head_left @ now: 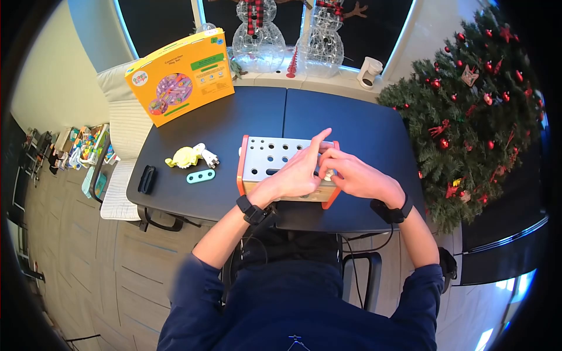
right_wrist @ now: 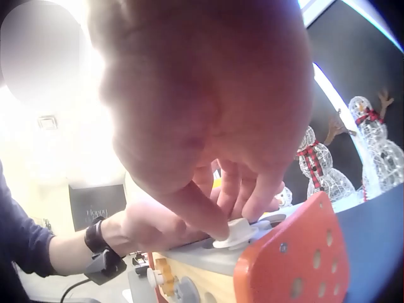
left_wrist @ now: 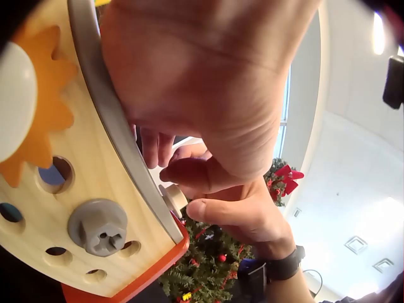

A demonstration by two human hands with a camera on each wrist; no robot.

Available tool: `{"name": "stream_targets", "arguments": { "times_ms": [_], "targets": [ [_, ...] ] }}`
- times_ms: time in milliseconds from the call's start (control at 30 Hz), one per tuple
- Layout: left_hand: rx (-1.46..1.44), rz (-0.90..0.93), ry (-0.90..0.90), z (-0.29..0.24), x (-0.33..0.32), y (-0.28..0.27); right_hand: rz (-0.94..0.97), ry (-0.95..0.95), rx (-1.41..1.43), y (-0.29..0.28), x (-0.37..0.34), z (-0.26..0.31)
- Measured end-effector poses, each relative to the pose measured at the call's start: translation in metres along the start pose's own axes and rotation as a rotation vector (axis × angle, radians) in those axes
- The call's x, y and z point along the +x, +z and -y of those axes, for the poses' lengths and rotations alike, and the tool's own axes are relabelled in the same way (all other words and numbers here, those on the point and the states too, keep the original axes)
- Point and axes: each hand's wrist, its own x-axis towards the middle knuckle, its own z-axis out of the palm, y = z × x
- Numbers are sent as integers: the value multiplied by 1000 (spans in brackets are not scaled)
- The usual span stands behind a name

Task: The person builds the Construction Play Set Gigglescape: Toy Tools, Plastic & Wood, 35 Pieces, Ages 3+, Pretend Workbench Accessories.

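Observation:
A toy workbench (head_left: 272, 153) with a grey, hole-dotted top and orange-red end panels (right_wrist: 297, 259) stands before me. Near the top's right end, my right hand (head_left: 360, 176) pinches a whitish round knob (right_wrist: 237, 232) between thumb and fingertips, right at the top's surface. My left hand (head_left: 295, 174) lies across the top, its index finger straight and pointing away, its fingers close beside the right hand's. On the wooden front, the left wrist view shows an orange gear (left_wrist: 50, 120) with a white centre and a grey bolt head (left_wrist: 98, 226).
Left of the workbench lie a turquoise three-hole strip (head_left: 201, 176), yellow and white pieces (head_left: 187, 156) and a black object (head_left: 147, 179). An orange play-set box (head_left: 181, 76) stands at the back left. A decorated tree (head_left: 468, 117) borders the table's right side.

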Motion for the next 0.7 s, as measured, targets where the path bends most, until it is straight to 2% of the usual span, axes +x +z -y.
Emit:
{"name": "stream_targets", "arguments": {
  "times_ms": [67, 167, 267, 367, 433, 467, 567, 667, 700],
  "targets": [
    [11, -5, 4, 0, 0, -2, -27, -40, -56, 3, 3, -6],
    [50, -11, 0, -1, -1, 0, -141, 31, -142, 3, 6, 2],
    [93, -19, -31, -7, -2, 0, -160, 174, -402, 17, 12, -8],
    [181, -35, -47, -19, -3, 3, -179, 162, -663, 14, 9, -5],
    [230, -21, -89, -23, -2, 3, -114, 259, -574, 5, 7, 4],
    [220, -31, -54, -21, -3, 3, -83, 310, -530, 2, 6, 6],
    [184, -38, 18, -10, -3, 4, -297, -235, -204, 5, -1, -6],
    [160, -18, 13, -5, -3, 2, -108, -114, -74, 8, -3, -11],
    [150, -15, 1, -6, -3, 2, -112, -84, -108, 7, -3, -10]
  ]
}}
